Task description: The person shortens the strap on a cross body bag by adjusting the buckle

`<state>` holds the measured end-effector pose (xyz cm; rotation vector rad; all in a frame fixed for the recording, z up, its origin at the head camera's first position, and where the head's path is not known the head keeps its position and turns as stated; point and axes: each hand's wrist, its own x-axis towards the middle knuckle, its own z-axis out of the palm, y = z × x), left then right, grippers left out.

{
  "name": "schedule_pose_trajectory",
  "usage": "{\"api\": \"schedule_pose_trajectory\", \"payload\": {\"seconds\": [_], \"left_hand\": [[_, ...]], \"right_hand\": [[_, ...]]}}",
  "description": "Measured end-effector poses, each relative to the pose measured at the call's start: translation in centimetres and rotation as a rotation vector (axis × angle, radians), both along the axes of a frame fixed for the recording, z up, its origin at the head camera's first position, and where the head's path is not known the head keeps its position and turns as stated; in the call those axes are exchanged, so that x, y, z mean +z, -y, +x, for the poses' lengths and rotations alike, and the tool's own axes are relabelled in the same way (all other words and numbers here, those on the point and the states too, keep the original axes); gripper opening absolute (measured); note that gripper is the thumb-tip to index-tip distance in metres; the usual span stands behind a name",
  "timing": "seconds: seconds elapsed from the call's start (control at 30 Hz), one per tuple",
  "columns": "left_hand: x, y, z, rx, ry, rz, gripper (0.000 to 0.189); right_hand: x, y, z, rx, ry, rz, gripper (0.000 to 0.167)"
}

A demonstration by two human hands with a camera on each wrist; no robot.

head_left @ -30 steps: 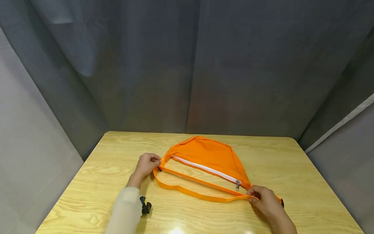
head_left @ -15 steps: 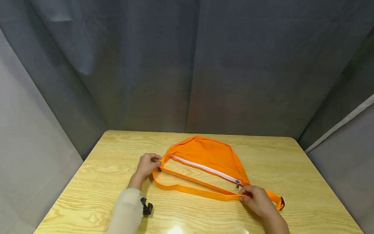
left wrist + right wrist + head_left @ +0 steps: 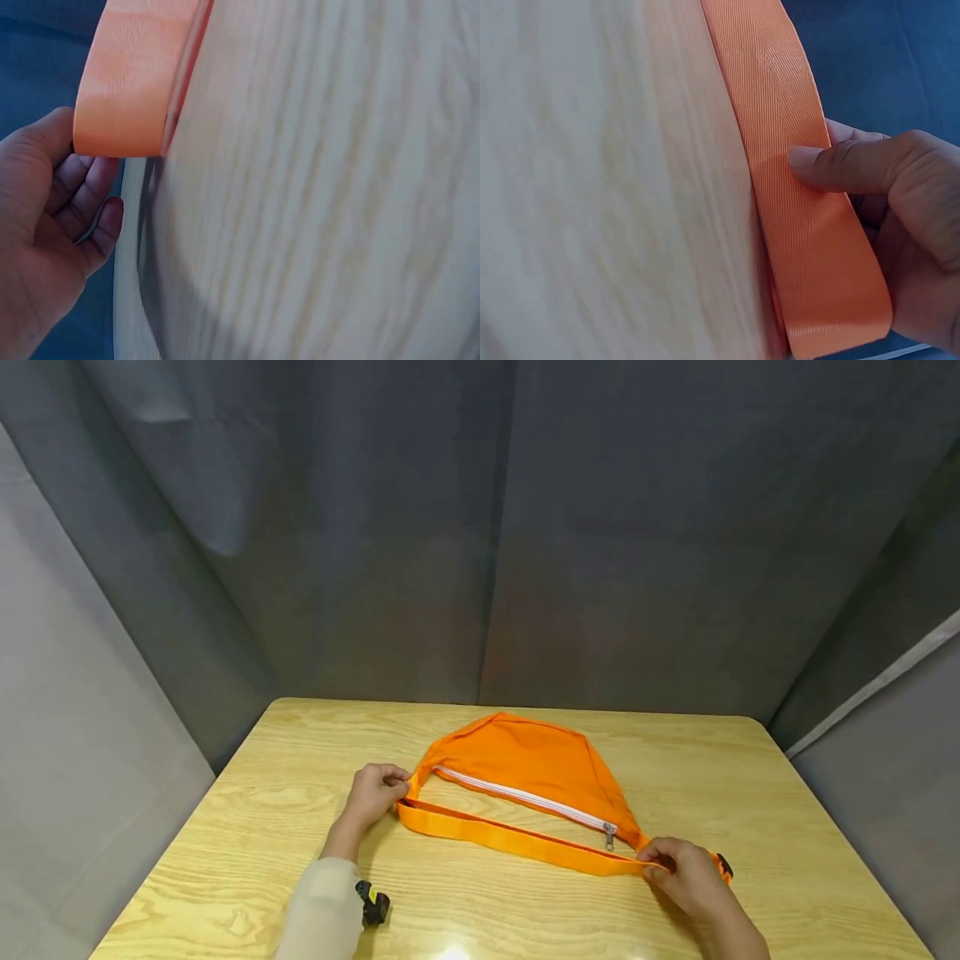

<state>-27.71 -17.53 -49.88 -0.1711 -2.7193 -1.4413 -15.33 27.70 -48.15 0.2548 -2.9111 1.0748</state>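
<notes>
An orange waist bag [image 3: 521, 756] lies on the table with its rounded side away from me. Its white zip [image 3: 525, 796] ends at a metal zip pull [image 3: 609, 837] near the right corner. My left hand [image 3: 375, 792] pinches the strap at the bag's left corner; the left wrist view shows the strap's folded loop [image 3: 124, 112] at its fingers. In front of the bag, the orange strap [image 3: 510, 842] stretches doubled between both hands. My right hand [image 3: 686, 872] grips it at the right corner, its thumb [image 3: 821, 169] flat on the webbing. A black buckle [image 3: 725, 865] shows beyond that hand.
The light wood table [image 3: 247, 868] has its back edge just behind the bag. Dark grey curtains [image 3: 480, 543] hang behind it, with paler panels at both sides. A small black device [image 3: 373, 903] sits at the left sleeve.
The right hand slid left along the strap, then back right. The front strap, loose and sagging before, is now drawn straighter and lies close along the other strap. The left hand barely moved.
</notes>
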Motion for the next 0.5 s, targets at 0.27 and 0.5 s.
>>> {"api": "schedule_pose_trajectory", "payload": {"seconds": [0.27,0.5], "left_hand": [[0.0,0.5,0.1,0.017,0.014,0.0,0.011],[0.9,0.3,0.6,0.046,-0.005,-0.02,0.012]], "right_hand": [[0.2,-0.8,-0.1,-0.018,0.0,0.096,0.016],[1.4,-0.1,-0.2,-0.014,0.082,-0.04,0.022]]}}
